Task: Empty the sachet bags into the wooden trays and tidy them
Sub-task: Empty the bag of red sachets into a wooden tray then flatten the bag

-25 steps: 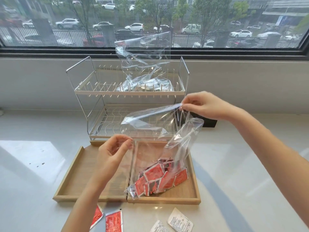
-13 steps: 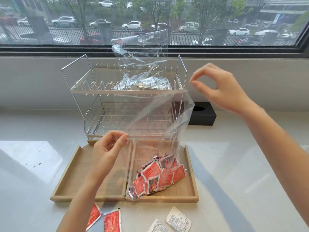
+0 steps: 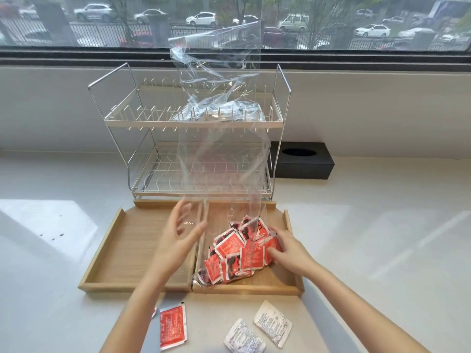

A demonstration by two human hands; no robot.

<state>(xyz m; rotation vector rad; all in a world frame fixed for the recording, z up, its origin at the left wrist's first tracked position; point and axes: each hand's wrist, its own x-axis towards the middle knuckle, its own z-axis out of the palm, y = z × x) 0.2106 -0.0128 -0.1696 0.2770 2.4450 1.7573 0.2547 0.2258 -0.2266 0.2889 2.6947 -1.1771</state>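
Note:
Two wooden trays sit side by side on the counter. The left tray [image 3: 127, 250] holds nothing. In the right tray [image 3: 249, 289] stands a tall clear bag [image 3: 224, 174], its bottom full of red sachets [image 3: 237, 256] and its top hanging loose with nothing holding it. My left hand [image 3: 178, 238] hovers with fingers spread at the bag's lower left side, over the divide between the trays. My right hand [image 3: 288, 250] grips the bag's lower right corner, fingers pressed on the sachets through the plastic.
A two-tier wire dish rack [image 3: 122, 121] stands behind the trays; a second clear bag of white sachets [image 3: 221, 113] lies on its top tier. A black tissue box [image 3: 300, 161] sits to the right. A loose red sachet [image 3: 172, 327] and two white sachets [image 3: 272, 323] lie near the front edge.
My right hand let go of the bag's top edge, rose, then dropped to the bag's lower right corner. My left hand released the bag's mouth and opened.

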